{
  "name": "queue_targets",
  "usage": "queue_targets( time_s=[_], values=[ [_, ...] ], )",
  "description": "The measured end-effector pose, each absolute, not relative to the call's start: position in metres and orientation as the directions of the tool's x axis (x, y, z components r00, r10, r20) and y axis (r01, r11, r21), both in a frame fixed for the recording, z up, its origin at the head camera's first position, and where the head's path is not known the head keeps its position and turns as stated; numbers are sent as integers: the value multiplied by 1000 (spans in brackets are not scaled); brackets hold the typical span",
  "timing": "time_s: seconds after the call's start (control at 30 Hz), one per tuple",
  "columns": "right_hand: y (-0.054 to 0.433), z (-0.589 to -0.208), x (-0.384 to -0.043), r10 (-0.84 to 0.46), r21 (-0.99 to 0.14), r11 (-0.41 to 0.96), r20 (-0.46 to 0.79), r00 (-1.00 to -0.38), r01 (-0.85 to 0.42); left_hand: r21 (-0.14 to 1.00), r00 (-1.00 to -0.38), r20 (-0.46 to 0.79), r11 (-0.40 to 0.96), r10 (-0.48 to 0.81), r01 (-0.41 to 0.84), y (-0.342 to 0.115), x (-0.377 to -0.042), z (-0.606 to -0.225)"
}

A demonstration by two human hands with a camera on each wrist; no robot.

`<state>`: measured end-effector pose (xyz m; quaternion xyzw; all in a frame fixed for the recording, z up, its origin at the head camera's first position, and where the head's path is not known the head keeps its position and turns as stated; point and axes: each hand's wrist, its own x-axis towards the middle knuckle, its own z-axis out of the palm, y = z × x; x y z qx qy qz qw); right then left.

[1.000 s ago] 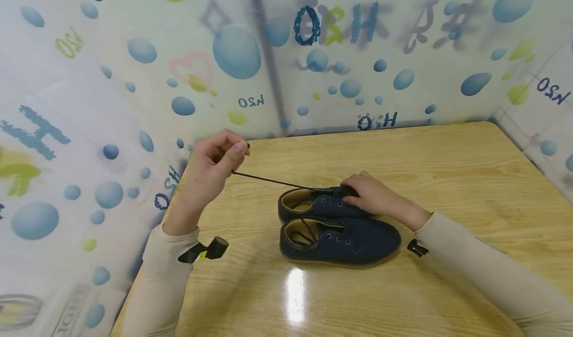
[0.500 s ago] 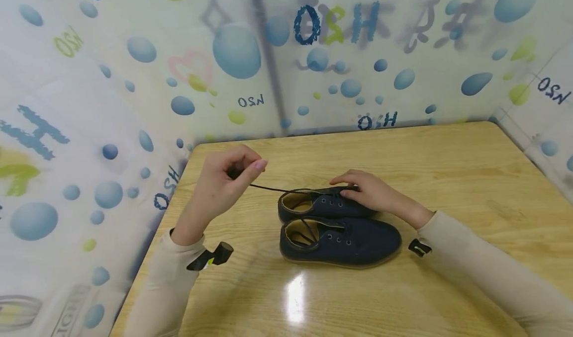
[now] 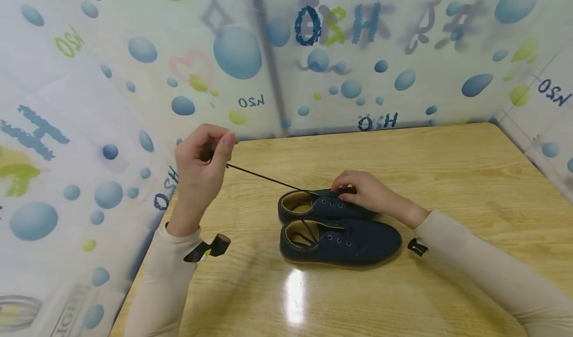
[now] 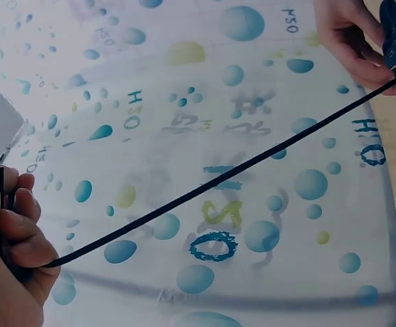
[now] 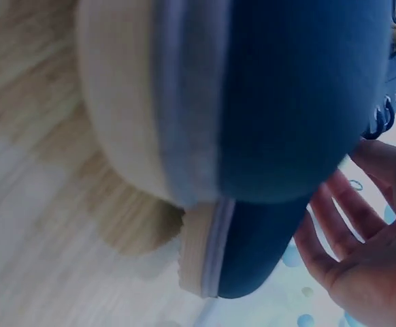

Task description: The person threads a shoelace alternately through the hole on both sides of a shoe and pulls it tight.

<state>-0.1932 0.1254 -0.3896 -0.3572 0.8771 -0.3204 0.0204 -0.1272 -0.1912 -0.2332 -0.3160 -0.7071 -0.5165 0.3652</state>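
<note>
A black shoelace (image 3: 268, 179) runs taut from the far navy shoe (image 3: 329, 209) up to my left hand (image 3: 199, 175). My left fingers curl tightly around the lace; in the left wrist view its end pokes out above the fist. On the far shoe's laced top, my right hand (image 3: 371, 194) grips with thumb and fingers. The right wrist view shows those right fingers (image 5: 348, 218) reaching along the far side of that shoe. Beside it, nearer me, stands the matching navy shoe (image 3: 373, 242), its lace ends tucked inside the opening.
Both shoes stand side by side on a wooden table (image 3: 470, 188), toes toward the right. A wall covering (image 3: 394, 39) with blue bubbles and letters rises behind the table and along its left side. Each sleeve carries a small black wrist camera (image 3: 219, 245).
My left hand dipped toward the shoes with the lace slack, then rose up and left, drawing the lace taut. My right hand shifted slightly left on the far shoe. Both shoes stayed put.
</note>
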Motion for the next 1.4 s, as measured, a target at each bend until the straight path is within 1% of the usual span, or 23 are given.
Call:
queue_targets(
  time_s=[0.13,0.23,0.37,0.47,0.53,0.63,0.73,0.83,0.9,1.0,1.07,1.13,1.2,1.3,1.4],
  values=[
    [124,-391,-194,-652,-586,508,218,-726,-632,502,-541,837,277,83,819,-191,-129,-237],
    [124,-391,-196,-650,-578,511,225,-726,-636,494,-528,847,273,62,825,-190,-130,-237],
    [124,-389,-197,-657,-550,524,226,-720,-651,498,-498,866,170,-45,850,-190,-128,-233],
    [124,-388,-196,-655,-548,532,217,-724,-646,504,-496,861,67,-110,861,-190,-125,-229],
    [125,-387,-195,-652,-552,539,203,-730,-636,512,-506,856,40,-103,858,-188,-122,-228],
    [124,-383,-192,-640,-560,552,191,-745,-618,515,-513,857,22,-47,857,-182,-118,-227],
    [122,-375,-188,-614,-571,544,228,-756,-615,501,-501,865,23,-2,865,-174,-117,-226],
    [116,-367,-182,-605,-593,507,273,-748,-626,502,-503,864,58,-7,863,-168,-122,-226],
    [111,-363,-178,-618,-588,498,274,-737,-637,541,-542,840,93,-16,836,-167,-126,-228],
    [106,-363,-173,-647,-537,538,232,-727,-650,643,-646,764,99,-2,760,-164,-133,-237],
    [104,-366,-171,-653,-492,572,211,-728,-656,721,-727,686,108,25,684,-160,-136,-244],
    [104,-369,-170,-655,-466,586,209,-726,-663,785,-794,605,125,57,607,-153,-141,-252],
    [104,-370,-171,-660,-465,573,226,-717,-674,838,-851,519,145,85,526,-145,-146,-262],
    [104,-370,-171,-670,-471,543,256,-697,-695,899,-913,383,171,140,403,-132,-154,-282],
    [102,-370,-169,-674,-478,518,283,-683,-709,924,-941,257,231,219,305,-124,-163,-306]
  ],
)
